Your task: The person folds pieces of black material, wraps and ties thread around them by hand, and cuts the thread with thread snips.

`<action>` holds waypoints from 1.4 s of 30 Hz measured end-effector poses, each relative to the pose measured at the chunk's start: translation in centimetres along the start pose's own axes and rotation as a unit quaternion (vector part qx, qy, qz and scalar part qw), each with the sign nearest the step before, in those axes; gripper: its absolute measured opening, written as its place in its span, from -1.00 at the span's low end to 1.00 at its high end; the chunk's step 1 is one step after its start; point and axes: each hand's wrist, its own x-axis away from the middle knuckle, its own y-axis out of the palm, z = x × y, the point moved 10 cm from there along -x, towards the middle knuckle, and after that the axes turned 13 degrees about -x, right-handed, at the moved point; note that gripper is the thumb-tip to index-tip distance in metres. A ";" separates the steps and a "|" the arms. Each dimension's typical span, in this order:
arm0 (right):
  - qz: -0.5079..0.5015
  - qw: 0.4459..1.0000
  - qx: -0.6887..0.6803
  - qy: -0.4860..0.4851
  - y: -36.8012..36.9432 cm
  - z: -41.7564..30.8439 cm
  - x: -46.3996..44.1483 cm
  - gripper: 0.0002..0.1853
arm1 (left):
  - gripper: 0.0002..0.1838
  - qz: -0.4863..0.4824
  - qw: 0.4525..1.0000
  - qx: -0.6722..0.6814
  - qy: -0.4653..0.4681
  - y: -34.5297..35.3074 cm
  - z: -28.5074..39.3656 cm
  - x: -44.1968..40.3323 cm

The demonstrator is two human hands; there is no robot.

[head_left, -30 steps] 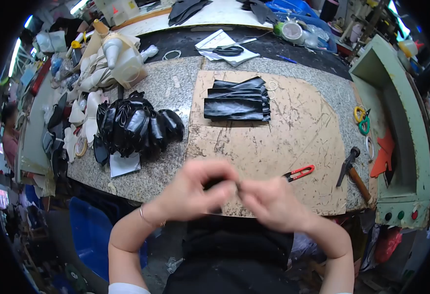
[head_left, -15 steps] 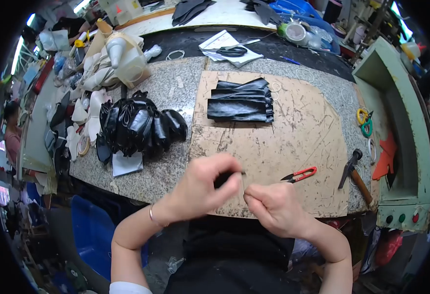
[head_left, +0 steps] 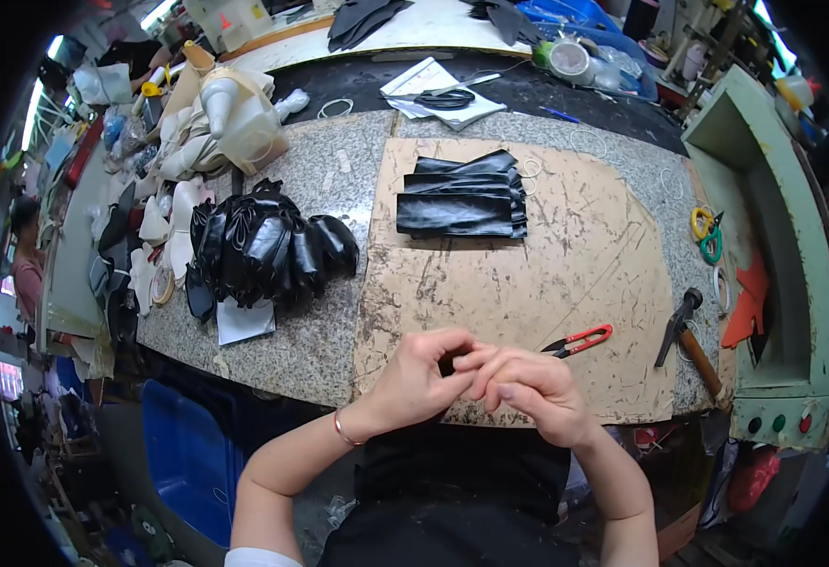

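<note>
My left hand (head_left: pixel 422 376) and my right hand (head_left: pixel 535 389) meet over the front edge of the brown cutting board (head_left: pixel 565 274). The left fingers curl in a pinch, and the right fingers are bent against them. Whatever is between the fingertips is hidden. Just beyond my right hand lie red-handled thread snips (head_left: pixel 584 339). Farther back on the board rests a stack of shiny black strips (head_left: pixel 460 203). To the left, a bunch of gathered black shiny pieces (head_left: pixel 268 241) sits on the speckled tabletop, partly over a white paper (head_left: pixel 246 321).
A hammer (head_left: pixel 688 340) and yellow-green scissors (head_left: pixel 707 234) lie at the right, beside a pale green metal frame (head_left: pixel 783 387). A plastic bottle (head_left: pixel 249 128) stands back left. A blue bin (head_left: pixel 183 454) is below the table. Another person (head_left: pixel 27 255) is at far left.
My hands have come together, the left moving right and down toward my body. The thin thread-like line seen between them before is now hidden.
</note>
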 end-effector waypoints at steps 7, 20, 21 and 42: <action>0.070 0.995 0.050 -0.056 -1.6 3.3 2.6 -0.73 | -0.88 0.046 0.828 0.483 -0.280 6.1 -7.9 0.4; 0.140 0.817 0.559 -0.019 -11.2 -0.4 8.8 -0.74 | -0.70 0.073 0.892 0.370 -0.249 0.7 -8.8 3.2; 0.106 0.805 0.584 -0.016 -10.8 0.2 8.7 -0.74 | -0.65 0.082 0.904 0.340 -0.245 0.5 -9.0 3.5; 0.087 0.842 0.531 0.032 0.0 -0.8 0.2 -0.82 | -0.25 0.130 0.976 0.107 -0.141 -2.2 -3.6 5.0</action>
